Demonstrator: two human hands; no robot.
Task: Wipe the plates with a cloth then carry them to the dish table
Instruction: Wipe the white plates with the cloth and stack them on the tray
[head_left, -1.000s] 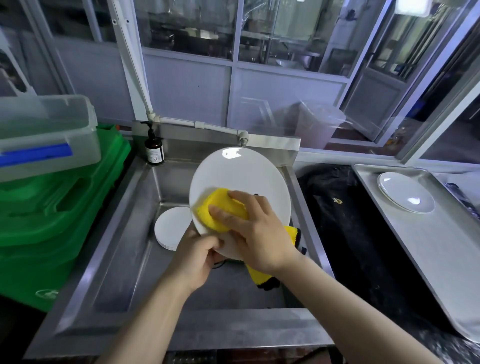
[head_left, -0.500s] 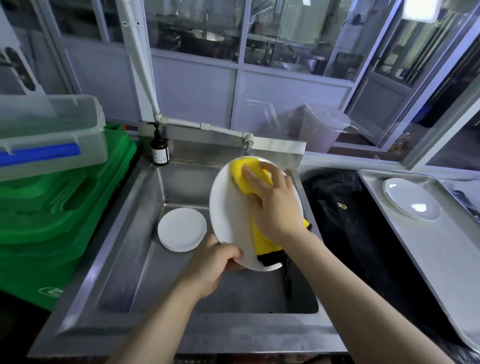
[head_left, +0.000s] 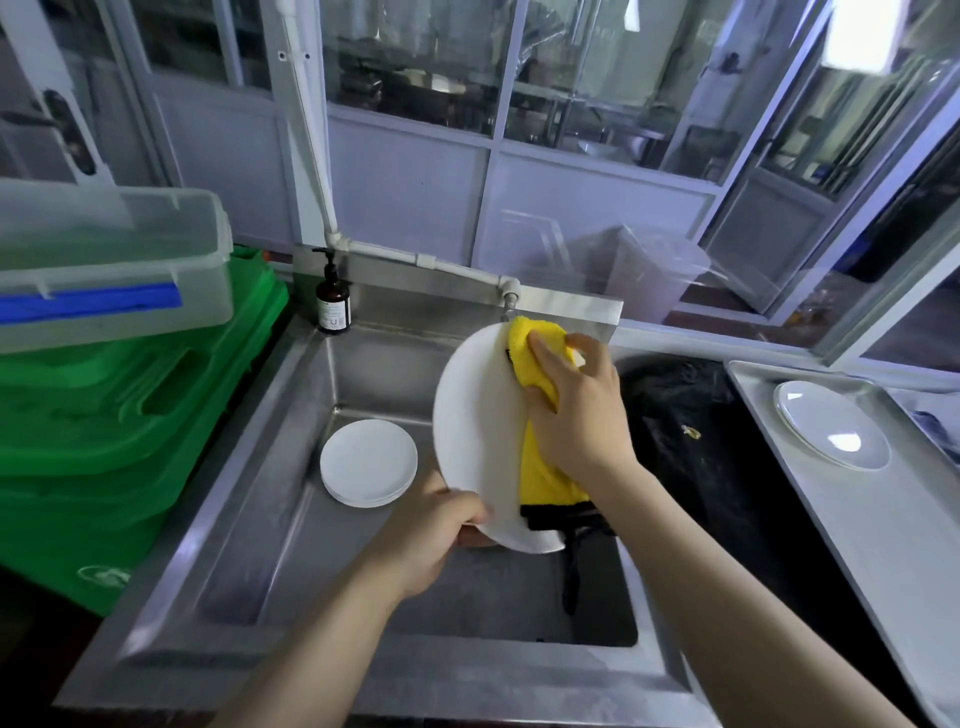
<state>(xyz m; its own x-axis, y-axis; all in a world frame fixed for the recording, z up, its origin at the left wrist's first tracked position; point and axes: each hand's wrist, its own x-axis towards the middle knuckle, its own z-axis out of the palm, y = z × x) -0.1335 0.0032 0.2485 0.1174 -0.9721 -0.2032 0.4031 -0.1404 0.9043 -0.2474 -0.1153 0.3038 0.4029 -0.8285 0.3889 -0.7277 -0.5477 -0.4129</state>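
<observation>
The sink (head_left: 291, 467) is brushed stainless steel, dull grey with soft streaked reflections, and its basin floor looks scuffed. The held plate (head_left: 475, 415) is smooth white ware with a matt look from this side; the stacked small plates (head_left: 369, 462) share that finish. The plate on the tray (head_left: 831, 439) is glossy, carrying bright highlights. The tray (head_left: 883, 545) is satin sheet metal. The cloth (head_left: 543, 358) is fluffy yellow microfibre with a black edge. The crates (head_left: 130, 415) are green moulded plastic, slightly shiny. The lidded box (head_left: 114, 260) is translucent plastic. The pump bottle (head_left: 332, 306) is dark amber with a paper-like label.
</observation>
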